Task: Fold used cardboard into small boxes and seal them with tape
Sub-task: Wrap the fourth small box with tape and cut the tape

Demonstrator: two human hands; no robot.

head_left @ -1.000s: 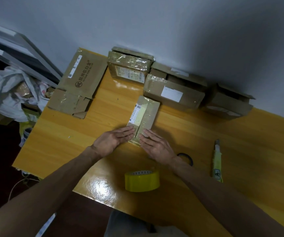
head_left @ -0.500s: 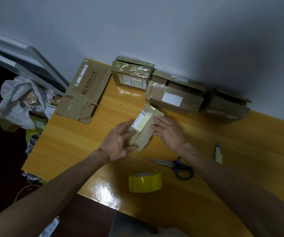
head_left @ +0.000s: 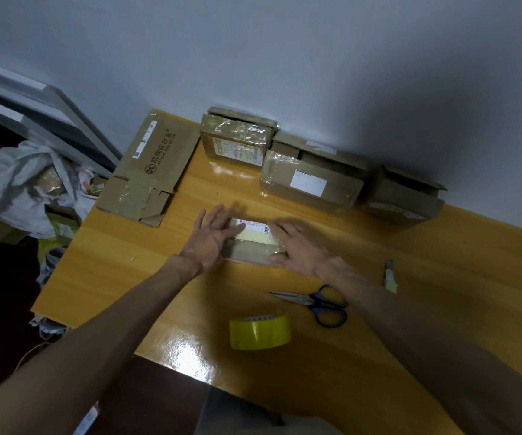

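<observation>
A small taped cardboard box with a white label lies crosswise on the yellow table, between my hands. My left hand has its fingers spread and lies over the box's left end. At the box's right end sits my right hand, fingers straight but blurred. A yellow tape roll stands near the table's front edge. Blue-handled scissors lie just right of it.
A flattened printed carton lies at the back left. Taped boxes and an open-flapped box line the wall. A utility knife lies to the right. A white bag of scraps sits beyond the table's left edge.
The small box has turned from lengthwise to crosswise and come closer to me. My hands moved from its near end to its left and right ends.
</observation>
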